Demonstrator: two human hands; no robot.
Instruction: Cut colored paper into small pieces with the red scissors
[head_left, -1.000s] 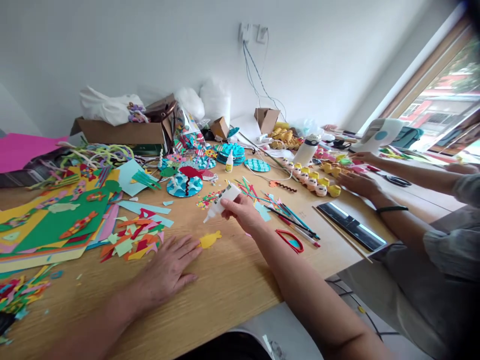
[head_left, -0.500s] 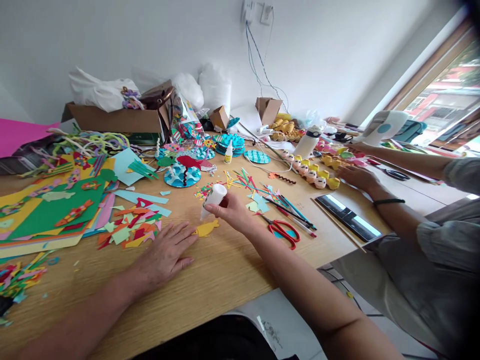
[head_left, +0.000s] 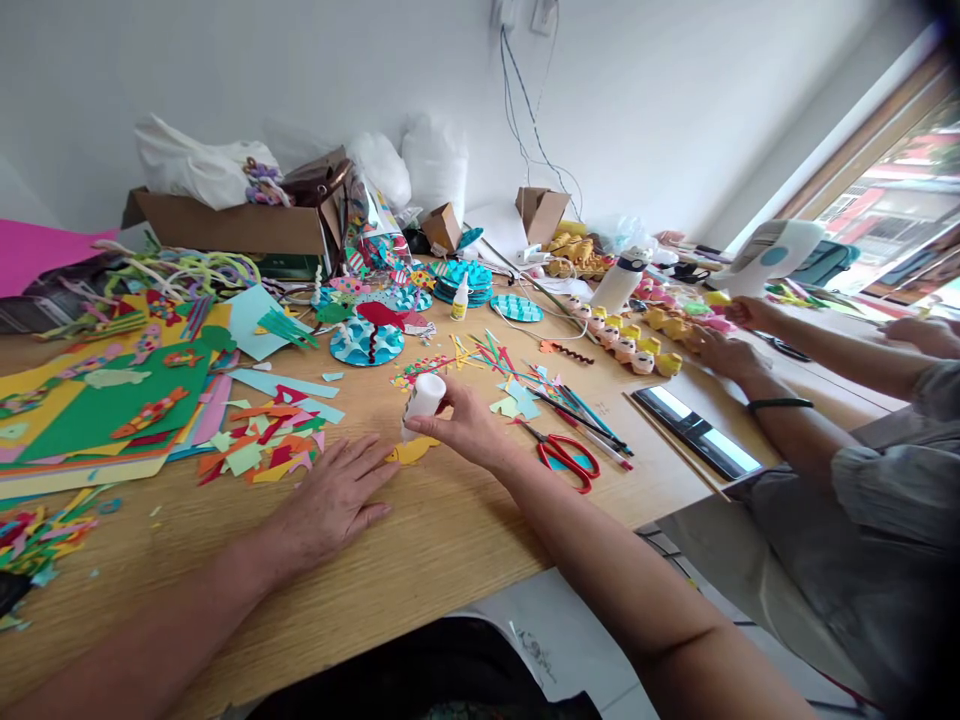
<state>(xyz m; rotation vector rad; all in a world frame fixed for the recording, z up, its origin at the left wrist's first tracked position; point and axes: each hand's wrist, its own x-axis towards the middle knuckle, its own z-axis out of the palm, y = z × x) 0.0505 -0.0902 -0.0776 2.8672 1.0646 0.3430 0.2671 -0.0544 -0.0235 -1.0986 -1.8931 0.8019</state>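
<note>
My right hand (head_left: 469,428) is closed around a white glue bottle (head_left: 425,397), held tipped with its nozzle end down over a yellow paper fish (head_left: 414,452). The fish lies flat on the wooden table (head_left: 420,560). My left hand (head_left: 337,498) rests palm down with fingers stretched out, its fingertips beside the fish's left end. Left of the bottle lies a heap of coloured paper scraps (head_left: 262,440). Behind it are small bits of patterned paper (head_left: 420,372). The exact tip of the nozzle is hard to make out.
Red-handled scissors (head_left: 574,460) and several pencils (head_left: 592,425) lie to the right. A black phone-like device (head_left: 694,432) sits near the edge. A co-worker's hands (head_left: 727,350) are by painted egg-carton pieces (head_left: 626,340). Decorated blue discs (head_left: 367,342) stand behind, a small glue bottle (head_left: 460,298) beside them.
The glue bottle has shifted slightly and stays over the yellow fish. My left hand keeps its place. The co-worker's far hand has moved, and another hand shows at the far right.
</note>
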